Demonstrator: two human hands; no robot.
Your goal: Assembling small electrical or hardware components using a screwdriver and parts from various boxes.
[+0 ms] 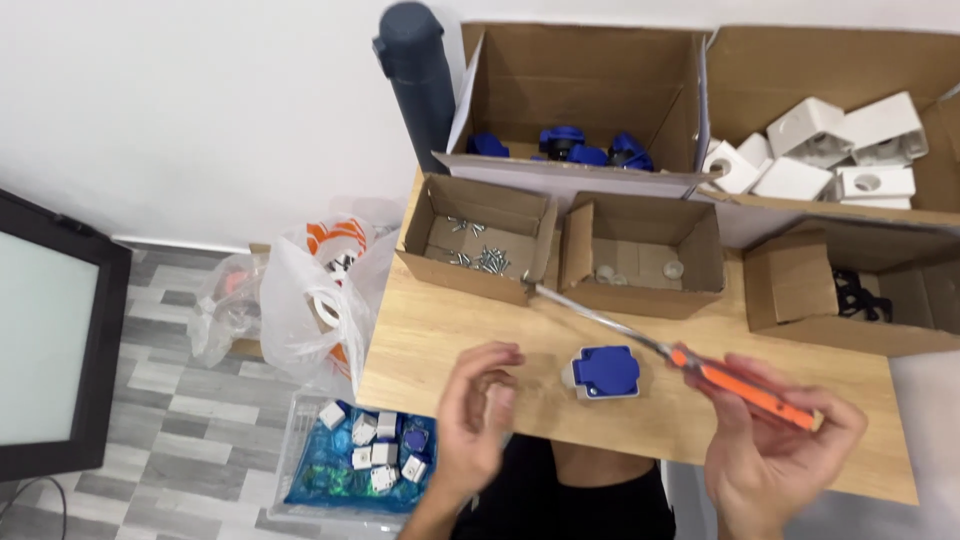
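My right hand (775,450) grips the orange handle of a long screwdriver (700,372), whose metal shaft points up-left with its tip at the edge of a small carton of screws (478,238). A blue and white socket part (603,372) lies on the wooden table (440,330) between my hands, under the shaft. My left hand (478,400) hovers just left of the socket part, fingers curled loosely, holding nothing I can make out.
Cartons line the table's back: blue parts (560,145), white housings (830,150), small white rings (640,262), black pieces (865,295). A dark cylinder (415,75) stands at the back left. Plastic bags (310,300) and a bin of finished sockets (370,455) sit on the floor, beside a monitor (50,330).
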